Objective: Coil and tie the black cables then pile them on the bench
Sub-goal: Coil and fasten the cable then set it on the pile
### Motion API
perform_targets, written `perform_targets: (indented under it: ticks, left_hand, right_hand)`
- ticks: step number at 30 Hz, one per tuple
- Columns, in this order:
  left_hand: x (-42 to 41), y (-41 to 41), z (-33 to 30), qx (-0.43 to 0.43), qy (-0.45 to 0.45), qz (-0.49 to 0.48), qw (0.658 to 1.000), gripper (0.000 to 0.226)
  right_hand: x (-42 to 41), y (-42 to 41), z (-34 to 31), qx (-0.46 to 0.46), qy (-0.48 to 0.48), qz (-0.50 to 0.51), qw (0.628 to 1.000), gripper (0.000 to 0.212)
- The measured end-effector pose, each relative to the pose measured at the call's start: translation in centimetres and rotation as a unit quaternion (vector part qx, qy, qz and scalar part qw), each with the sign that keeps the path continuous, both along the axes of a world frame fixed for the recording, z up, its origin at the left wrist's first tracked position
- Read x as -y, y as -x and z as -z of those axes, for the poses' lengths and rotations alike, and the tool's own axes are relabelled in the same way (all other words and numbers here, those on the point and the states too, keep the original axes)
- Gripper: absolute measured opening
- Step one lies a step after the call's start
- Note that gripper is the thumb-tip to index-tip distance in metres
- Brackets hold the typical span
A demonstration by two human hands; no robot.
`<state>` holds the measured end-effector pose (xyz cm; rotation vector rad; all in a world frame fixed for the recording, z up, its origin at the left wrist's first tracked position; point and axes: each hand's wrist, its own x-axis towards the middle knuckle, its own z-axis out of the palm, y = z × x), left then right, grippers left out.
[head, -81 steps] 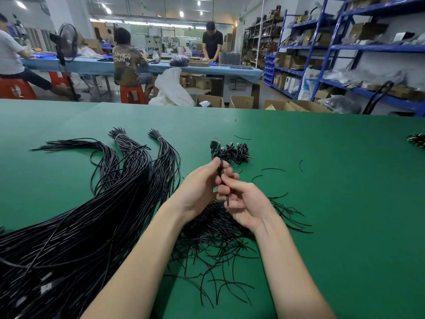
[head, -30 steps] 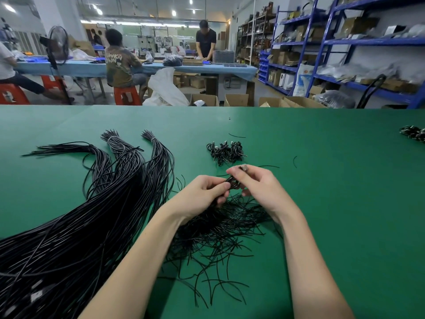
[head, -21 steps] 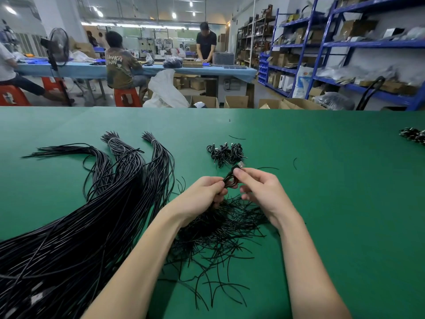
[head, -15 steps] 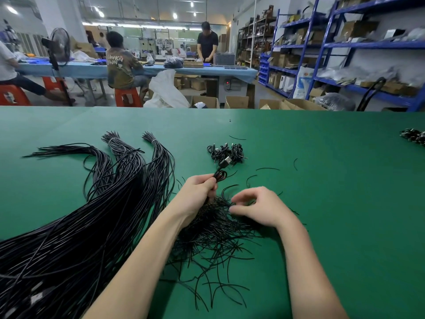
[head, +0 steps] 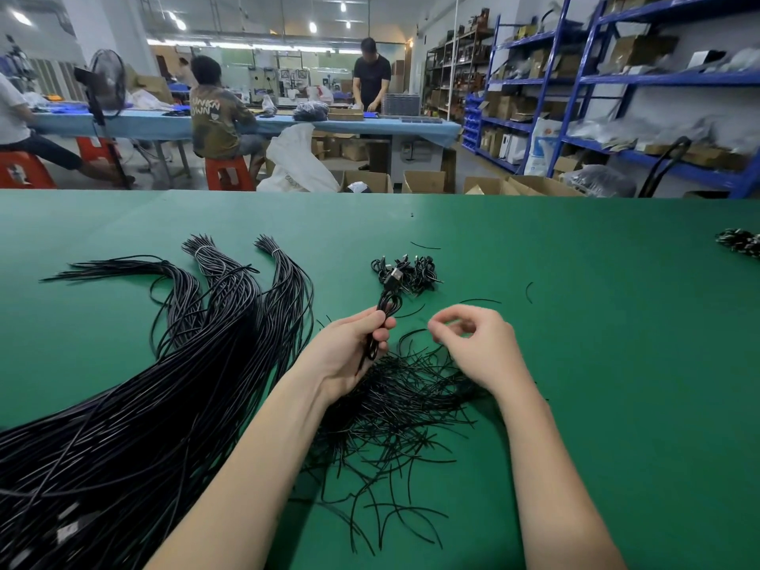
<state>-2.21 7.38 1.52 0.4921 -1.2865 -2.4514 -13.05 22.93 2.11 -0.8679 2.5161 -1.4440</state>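
My left hand (head: 349, 351) grips a small coiled black cable (head: 388, 300), its USB plug pointing up and away. My right hand (head: 477, 347) hovers just to the right of it, thumb and forefinger pinching one end of a thin black tie (head: 411, 334). Beneath both hands lies a loose heap of short black ties (head: 395, 409). A small pile of coiled, tied cables (head: 407, 275) sits just beyond the hands on the green bench (head: 596, 364). Long uncoiled black cables (head: 164, 384) fan across the left side.
A few stray ties (head: 479, 300) lie on the bench right of the tied pile. Another small dark cable pile (head: 740, 242) sits at the far right edge. Beyond the bench are cardboard boxes, blue shelving and people at another table.
My right hand has lifted off the tie heap with a tie pinched in its fingers. My left hand has kept hold of the coiled cable and raised it slightly.
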Motion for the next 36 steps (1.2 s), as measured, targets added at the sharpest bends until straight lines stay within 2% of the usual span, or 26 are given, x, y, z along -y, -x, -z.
perform_targets:
  ticks: [3,5,10,13,15,18,20,23,25,30,33,36]
  left_hand:
    - [0.0,-0.1,-0.1,0.002,-0.001,-0.001,1.0,0.009]
    - [-0.1,-0.1,-0.1,0.003,0.012,-0.002,1.0,0.01]
    - [-0.4,-0.3,-0.2,0.01,0.075,0.016,0.997,0.026]
    - [-0.5,-0.4,-0.2,0.013,0.074,0.0,0.997,0.033]
    - [-0.5,-0.3,-0.2,0.007,0.073,-0.006,0.997,0.029]
    - [-0.5,-0.3,-0.1,0.009,0.096,-0.006,0.995,0.016]
    - [-0.5,-0.2,0.0,0.014,0.116,-0.007,0.993,0.015]
    - [-0.5,-0.2,0.2,0.02,0.127,-0.017,0.992,0.019]
    - [-0.5,-0.2,0.2,0.022,0.141,-0.022,0.99,0.023]
    - [-0.6,-0.1,0.3,0.019,0.169,-0.03,0.985,0.027]
    - [-0.5,-0.2,0.2,0.013,0.165,-0.033,0.986,0.035]
    - [-0.3,-0.3,0.1,0.01,0.175,-0.036,0.984,0.044]
  right_hand:
    - [0.6,-0.8,-0.7,0.103,0.156,-0.038,0.982,0.004]
    - [1.2,-1.4,-1.1,0.127,0.196,-0.069,0.97,0.005]
    - [1.9,-2.1,-1.2,0.132,0.162,-0.13,0.969,0.022]
    - [1.6,-1.5,-1.0,0.087,0.141,-0.109,0.98,0.011]
    - [1.6,-1.5,-0.8,0.08,0.138,-0.089,0.983,0.006]
    - [1.9,-1.8,-0.8,0.122,0.161,-0.067,0.977,0.008]
    - [2.0,-1.9,-0.8,0.164,0.17,-0.052,0.97,0.009]
    - [1.6,-1.7,-0.8,0.241,0.178,-0.056,0.953,0.011]
    - [1.3,-1.5,-0.8,0.282,0.179,-0.081,0.939,0.004]
    - [0.9,-1.2,-0.9,0.322,0.194,-0.088,0.922,0.006]
    - [1.3,-1.5,-0.8,0.355,0.209,-0.074,0.908,0.014]
    - [1.6,-1.6,-0.6,0.386,0.224,-0.078,0.892,0.011]
